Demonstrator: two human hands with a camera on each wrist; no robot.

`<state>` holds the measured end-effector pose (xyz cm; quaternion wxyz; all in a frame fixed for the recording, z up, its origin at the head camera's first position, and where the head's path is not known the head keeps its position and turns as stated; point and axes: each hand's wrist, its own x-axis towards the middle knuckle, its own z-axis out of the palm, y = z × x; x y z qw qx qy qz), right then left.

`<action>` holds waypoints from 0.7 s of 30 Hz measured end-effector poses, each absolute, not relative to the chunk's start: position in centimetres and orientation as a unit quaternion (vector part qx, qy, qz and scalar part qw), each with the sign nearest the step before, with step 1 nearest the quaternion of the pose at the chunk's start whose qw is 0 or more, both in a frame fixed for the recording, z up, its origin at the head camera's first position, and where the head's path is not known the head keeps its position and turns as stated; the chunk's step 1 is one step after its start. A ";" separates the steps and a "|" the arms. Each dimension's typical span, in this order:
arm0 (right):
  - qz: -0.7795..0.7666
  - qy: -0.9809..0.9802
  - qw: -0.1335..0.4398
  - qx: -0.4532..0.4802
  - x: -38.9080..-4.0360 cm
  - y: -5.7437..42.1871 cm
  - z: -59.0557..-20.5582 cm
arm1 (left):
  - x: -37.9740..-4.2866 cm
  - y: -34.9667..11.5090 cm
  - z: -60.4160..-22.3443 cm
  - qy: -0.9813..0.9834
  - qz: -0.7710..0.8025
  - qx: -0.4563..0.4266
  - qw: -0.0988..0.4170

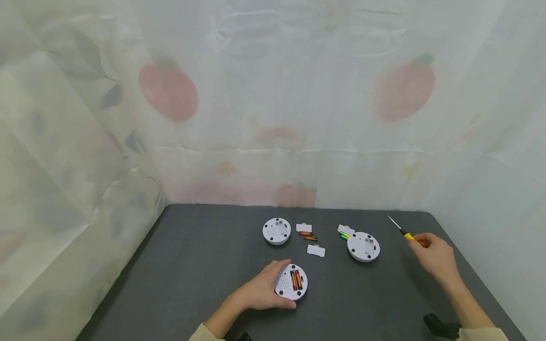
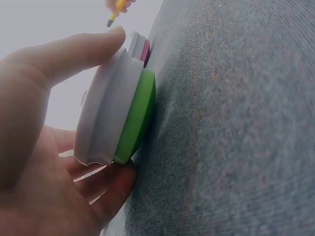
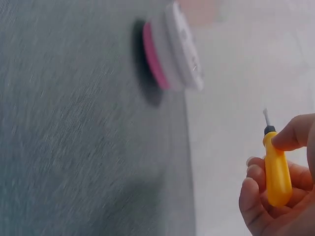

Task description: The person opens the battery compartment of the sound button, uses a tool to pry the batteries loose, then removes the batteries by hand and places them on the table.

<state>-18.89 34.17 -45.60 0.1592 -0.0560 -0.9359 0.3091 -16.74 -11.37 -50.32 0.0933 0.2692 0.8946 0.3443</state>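
My left hand grips a round white device by its sides, thumb and fingers around the rim. Its underside faces up, with two red-and-black batteries in the open compartment. In the left wrist view a green layer shows on the device's lower side, close over the table. Off to the right, my right hand holds a screwdriver by its yellow handle, the thin shaft pointing up and left in the head view. Nearest to it lies another round white device, pink beneath, its compartment without batteries.
A third round device sits farther back with an open compartment. Beside it are a white cover, two loose batteries and another cover. Green batteries and a cover lie by the right device. A printed curtain hangs behind the table.
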 end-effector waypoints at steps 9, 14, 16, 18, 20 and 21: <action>0.343 -0.921 0.183 -0.022 -18.1 30.9 -43.4 | -16.8 -11.3 -50.5 0.899 0.339 0.262 0.090; 0.367 -0.913 0.180 0.003 -17.8 29.4 -42.8 | -16.8 -11.3 -50.6 0.900 0.337 0.261 0.088; 0.375 -0.911 0.173 0.008 -17.7 28.7 -42.6 | -16.8 -11.3 -50.6 0.900 0.337 0.261 0.086; 0.384 -0.909 0.164 0.014 -17.7 28.1 -42.6 | -16.8 -11.3 -50.6 0.900 0.338 0.262 0.083; 0.399 -0.904 0.149 0.020 -17.6 27.5 -42.5 | -16.8 -11.2 -50.6 0.900 0.339 0.263 0.082; 0.407 -0.902 0.143 0.024 -17.6 27.2 -42.4 | -16.8 -11.2 -50.6 0.900 0.339 0.262 0.082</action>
